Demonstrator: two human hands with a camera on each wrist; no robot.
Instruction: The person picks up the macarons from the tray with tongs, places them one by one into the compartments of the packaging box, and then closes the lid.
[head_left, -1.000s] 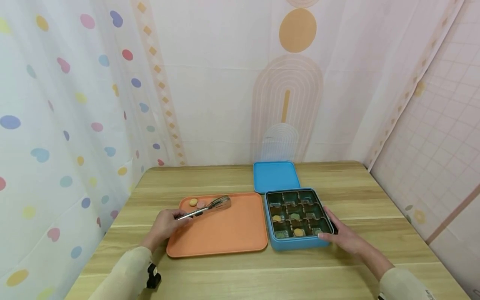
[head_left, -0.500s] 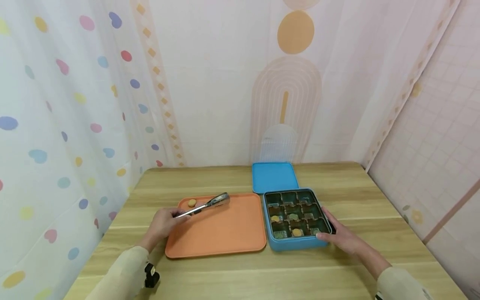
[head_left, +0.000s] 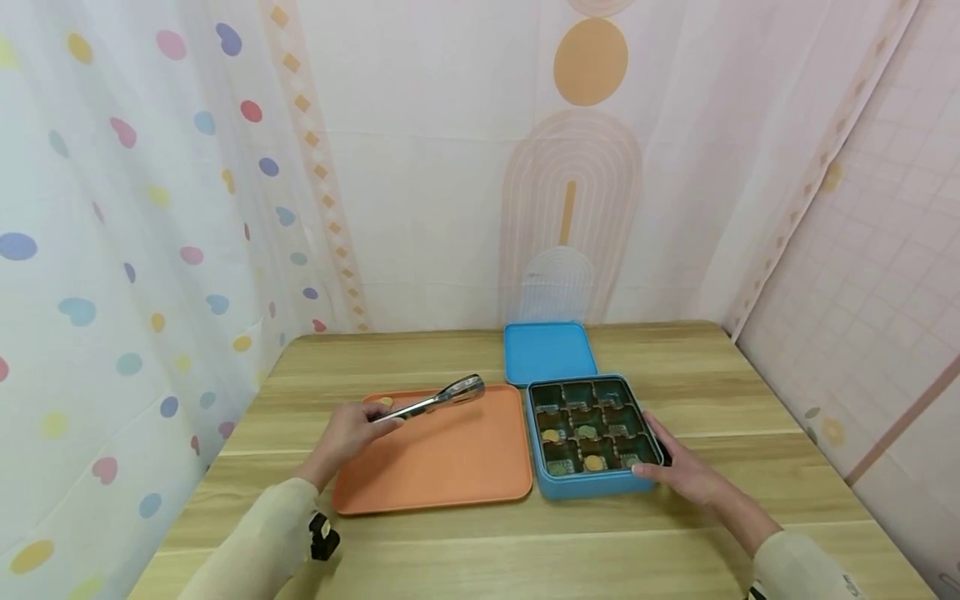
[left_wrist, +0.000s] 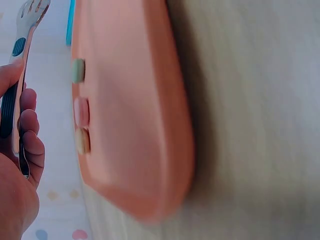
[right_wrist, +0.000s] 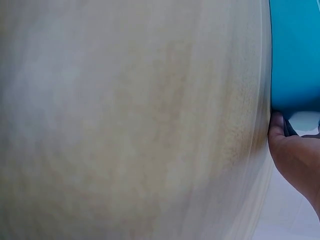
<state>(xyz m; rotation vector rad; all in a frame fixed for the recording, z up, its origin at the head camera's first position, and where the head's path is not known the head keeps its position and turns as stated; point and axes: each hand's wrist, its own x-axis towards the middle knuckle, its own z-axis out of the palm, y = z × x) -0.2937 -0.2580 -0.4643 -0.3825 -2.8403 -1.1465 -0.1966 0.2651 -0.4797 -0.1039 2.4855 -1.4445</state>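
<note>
Tongs: metal tongs [head_left: 435, 401] are gripped at the handle end by the left hand [head_left: 347, 435]; the tips are raised above the far part of the orange tray [head_left: 450, 467] and point toward the blue box [head_left: 592, 487].
Tongs tips: whether anything sits between the tips cannot be told.
Left hand state: fingers curled round the tongs handle, thumb along its upper side; the left wrist view shows the curled fingers [left_wrist: 30, 145] against the metal arms.
Tray contents: three small round pieces [left_wrist: 80, 107] (green, pink, yellow-brown) lie in a row near one edge of the tray, just beside the left hand.
Right hand: the right hand [head_left: 686, 471] rests on the wooden table [head_left: 480, 550], fingers fairly straight, touching the near right corner of the blue box.
Box: open, divided into nine compartments; several hold small round pieces. It stands touching the right edge of the tray.
Lid: a blue lid [head_left: 550, 352] lies flat just behind the box.
Writing: no readable brand or label in any view.
Arm pose: both forearms, in pale sleeves, reach forward from the near table edge; the left wrist is lifted off the table.
</note>
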